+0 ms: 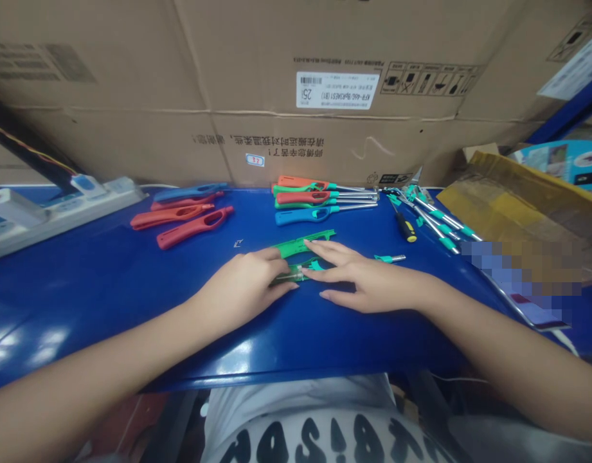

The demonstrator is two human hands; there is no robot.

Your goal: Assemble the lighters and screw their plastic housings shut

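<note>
My left hand (252,280) is closed around the near end of an opened green lighter casing (281,278), whose inner parts show between thumb and fingers. Just beyond it lies the other green casing half (300,245), touching my left knuckles. My right hand (373,276) has its fingers stretched out and apart. One fingertip rests on the far casing half, another on the inner parts near a teal trigger (315,265). A metal lighter tube with teal piece (391,258) sticks out past the right hand, partly hidden by it.
Red, orange and blue casings (194,228) lie at the left. Assembled long lighters (305,215) are stacked at the back. Beside them are metal tubes with teal parts (435,222) and a black-and-yellow screwdriver (406,228). A power strip (69,212) and cardboard (257,83) border the blue table.
</note>
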